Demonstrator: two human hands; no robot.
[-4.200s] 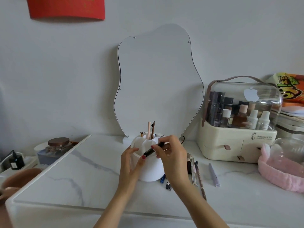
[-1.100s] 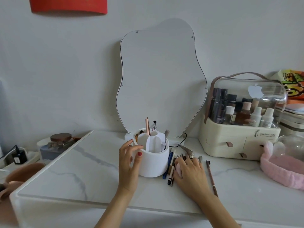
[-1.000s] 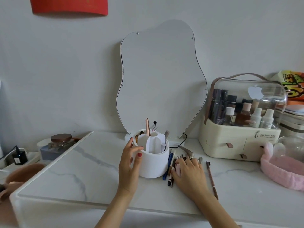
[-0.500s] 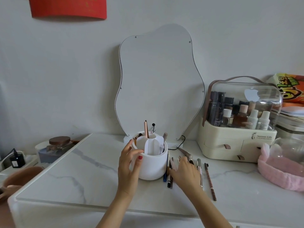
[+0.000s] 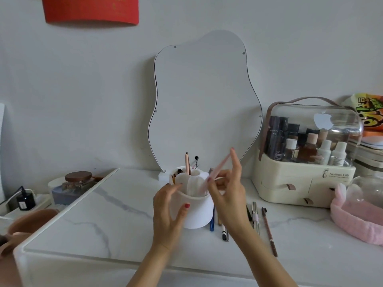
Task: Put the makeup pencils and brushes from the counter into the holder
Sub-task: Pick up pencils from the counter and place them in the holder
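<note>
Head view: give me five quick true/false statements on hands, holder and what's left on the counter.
1. The right hand pinches a pink pencil over the white holder. True.
2. The left hand lies flat on the counter, away from the holder. False: it grips the holder's side.
3. The holder lies tipped on its side. False: it stands upright, with a few pencils sticking up.
4. Pencils still lie on the marble counter right of the holder, among them a brown pencil. True.
5. The cosmetics organizer stands left of the holder. False: it stands to the right.
</note>
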